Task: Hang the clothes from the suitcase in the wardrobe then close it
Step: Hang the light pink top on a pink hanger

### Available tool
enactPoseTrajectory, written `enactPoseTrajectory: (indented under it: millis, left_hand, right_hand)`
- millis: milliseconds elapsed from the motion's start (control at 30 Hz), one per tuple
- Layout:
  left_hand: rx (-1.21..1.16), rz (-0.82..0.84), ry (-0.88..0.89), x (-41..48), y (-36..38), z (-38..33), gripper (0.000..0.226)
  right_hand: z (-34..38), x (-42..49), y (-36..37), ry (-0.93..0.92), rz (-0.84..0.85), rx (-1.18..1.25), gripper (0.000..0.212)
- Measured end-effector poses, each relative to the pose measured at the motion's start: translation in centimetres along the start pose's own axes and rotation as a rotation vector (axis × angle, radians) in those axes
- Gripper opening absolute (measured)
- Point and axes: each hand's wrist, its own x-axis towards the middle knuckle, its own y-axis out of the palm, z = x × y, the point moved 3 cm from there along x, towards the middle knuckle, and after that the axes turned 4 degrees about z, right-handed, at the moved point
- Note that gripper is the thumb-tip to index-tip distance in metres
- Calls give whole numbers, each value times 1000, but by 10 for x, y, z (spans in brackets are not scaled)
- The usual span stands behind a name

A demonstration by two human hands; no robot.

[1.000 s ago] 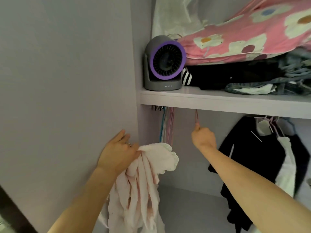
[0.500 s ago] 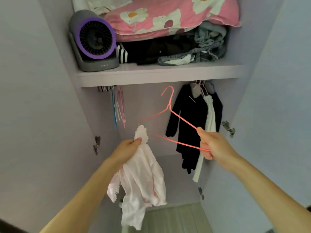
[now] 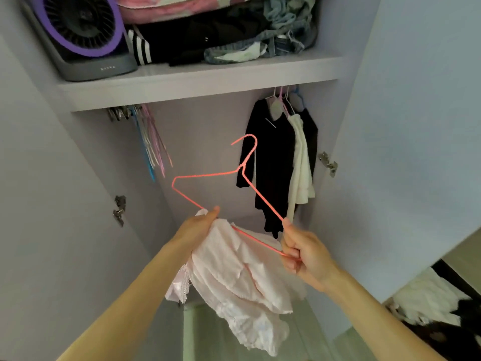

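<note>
Beneath the wardrobe shelf (image 3: 197, 82), our right hand (image 3: 304, 252) pinched the pink hanger (image 3: 208, 175) at its right corner, while our left hand (image 3: 197, 225) clutched the pale pink garment (image 3: 242, 280) against its bottom wire. Since half a second earlier, the hanger had come lower and closer to us. Its hook pointed up, its long axis sloping down to the right.

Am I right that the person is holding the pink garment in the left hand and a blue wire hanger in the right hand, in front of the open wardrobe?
Not quite: the hanger is pink-red, not blue, as the head view shows. The rest holds: the left hand grips the pink garment, the right hand holds the hanger, and the wardrobe is open.
</note>
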Motion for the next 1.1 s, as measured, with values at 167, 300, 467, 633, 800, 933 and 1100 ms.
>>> enactPoseTrajectory:
  millis: [167,300,467,633,800,933,1100]
  left_hand:
    - [83,-42,61,1,-8,13,39]
    - [295,-6,183,-7,-13,3,35]
    - [686,124,309,-17,0,-18,53]
    - [651,275,413,-28,-11,-38,53]
    - [764,329,516,-45,-9,-60,47]
    - [780,303,564,-60,-5,-85,25]
    - [825,179,547,-67,-26,-95,31]
  right_hand:
    - [-32,8,-1,75,108,-11,58]
    - [-26,23,-3,84,213,-346,36]
    - [28,44,10,-2,111,35,29]
    - [61,54,0,-109,-142,34,27]
    - [47,36,18,-253,-68,-329,40]
    - [30,28,41,-157,254,-467,51]
    - [44,34,23,-237,-69,-464,9]
